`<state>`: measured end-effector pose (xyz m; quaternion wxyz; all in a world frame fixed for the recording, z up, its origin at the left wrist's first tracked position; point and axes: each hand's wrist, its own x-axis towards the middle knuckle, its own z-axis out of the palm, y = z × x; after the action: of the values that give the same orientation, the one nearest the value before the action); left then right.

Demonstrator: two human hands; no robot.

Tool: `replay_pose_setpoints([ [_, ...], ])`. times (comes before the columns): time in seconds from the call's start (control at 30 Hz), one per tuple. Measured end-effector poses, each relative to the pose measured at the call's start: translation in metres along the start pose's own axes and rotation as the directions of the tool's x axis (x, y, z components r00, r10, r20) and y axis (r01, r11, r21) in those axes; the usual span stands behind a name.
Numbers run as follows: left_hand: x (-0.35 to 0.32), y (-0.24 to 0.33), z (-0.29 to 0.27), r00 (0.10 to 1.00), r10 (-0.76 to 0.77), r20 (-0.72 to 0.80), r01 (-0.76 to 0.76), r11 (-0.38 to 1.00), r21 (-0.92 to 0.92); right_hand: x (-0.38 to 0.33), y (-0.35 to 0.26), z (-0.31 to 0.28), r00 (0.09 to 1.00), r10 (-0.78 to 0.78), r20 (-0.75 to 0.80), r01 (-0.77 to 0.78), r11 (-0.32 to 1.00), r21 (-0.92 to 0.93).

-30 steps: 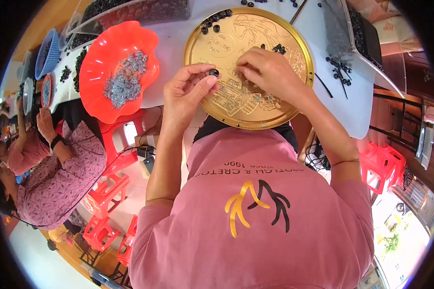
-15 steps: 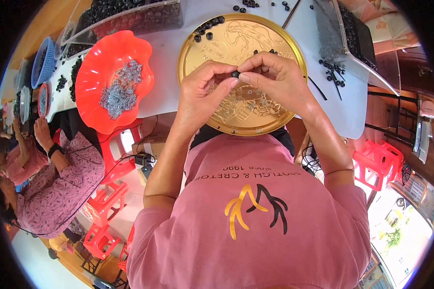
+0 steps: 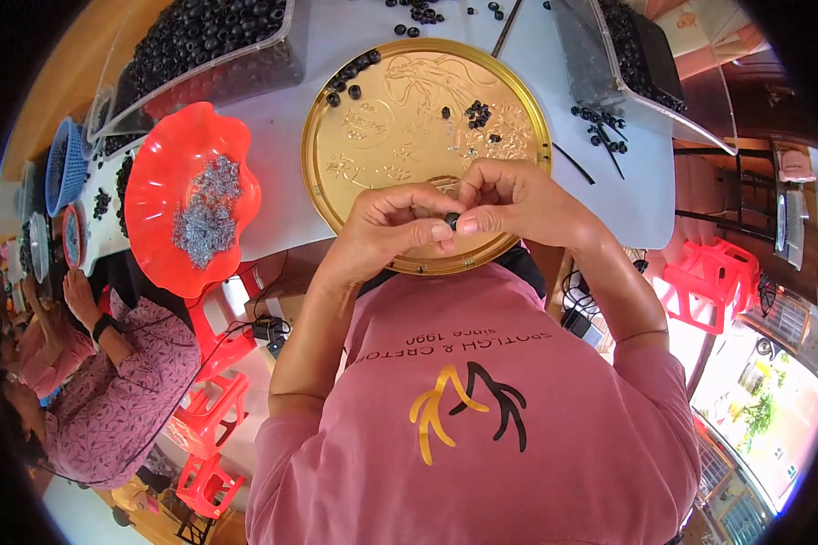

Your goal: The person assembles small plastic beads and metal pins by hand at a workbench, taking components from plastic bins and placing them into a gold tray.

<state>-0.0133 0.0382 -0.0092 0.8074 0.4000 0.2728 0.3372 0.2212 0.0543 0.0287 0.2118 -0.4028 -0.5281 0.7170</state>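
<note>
Over the near part of a round gold tray [image 3: 336, 195], my two hands meet at the fingertips. A small round black bead-like piece [image 3: 452, 220] is pinched between them. My left hand [image 3: 382, 232] closes thumb and fingers on its left side. The thumb and curled fingers of my right hand [image 3: 523, 207] press it from the right. On the tray, a row of larger black beads [image 3: 354, 70] lies along the far left rim, and a cluster of smaller black pieces [image 3: 478, 113] sits right of the middle. The far side of the held piece is hidden.
Left of the tray stands a red scalloped bowl [image 3: 150, 195] of small clear pieces [image 3: 207, 213]. Clear bins of black beads [image 3: 200, 45] flank the far table. Loose black parts [image 3: 602, 127] and a thin black rod [image 3: 573, 163] lie at right. Another person [image 3: 123, 372] sits at left.
Both hands have drawn nearer to my body, from over the tray's middle toward its near rim, still pinching the black piece. The whole view has shifted slightly.
</note>
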Motion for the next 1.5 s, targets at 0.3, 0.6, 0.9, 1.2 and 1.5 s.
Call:
replay_pose_setpoints([
  [0.3, 0.002, 0.007, 0.000, 0.955, 0.119, -0.271, -0.103, 0.992, 0.073, 0.029, -0.013, -0.032, 0.877, -0.291, -0.382, 0.038, 0.835, -0.549],
  [0.6, -0.001, 0.012, -0.002, 0.908, 0.123, -0.401, -0.126, 0.992, 0.019, 0.082, 0.006, -0.028, 0.859, -0.489, -0.150, -0.085, 0.153, -0.985],
  [0.9, 0.011, 0.020, -0.001, 0.885, 0.234, -0.403, -0.207, 0.972, 0.111, 0.056, -0.020, -0.023, 0.963, -0.130, -0.238, 0.107, 0.988, -0.107],
  [1.2, 0.022, 0.014, 0.012, 0.846, 0.404, -0.347, -0.414, 0.909, 0.047, 0.047, -0.013, 0.005, 0.931, -0.196, -0.307, 0.286, 0.916, 0.283],
  [1.5, 0.020, 0.016, 0.014, 0.876, 0.335, -0.347, -0.307, 0.942, 0.134, 0.048, -0.014, 0.002, 0.963, -0.124, -0.238, 0.186, 0.947, 0.260],
])
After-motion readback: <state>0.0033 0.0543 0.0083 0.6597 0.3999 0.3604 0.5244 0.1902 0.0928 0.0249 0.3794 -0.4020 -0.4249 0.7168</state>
